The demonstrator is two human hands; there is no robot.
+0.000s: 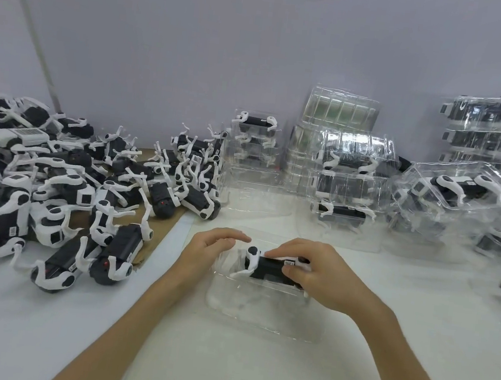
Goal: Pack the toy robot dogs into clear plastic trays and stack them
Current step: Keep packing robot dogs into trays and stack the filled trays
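Head view: heap of loose dogs (66, 181) sprawled over cardboard (161, 236) at left, apart from the work; packed stacks (350, 182) along the back and right, empty trays (341, 109) upright by the lilac wall (182, 41). White table (223, 365) underneath. At centre, dog (265, 268) lying in tray (259, 319), gripped by right hand (317, 275) with curled fingers; left hand (211, 249) flat, fingers straight, resting on the tray's left end.

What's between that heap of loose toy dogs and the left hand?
Nothing but bare white table, beyond the brown cardboard under the heap; the head view shows it.
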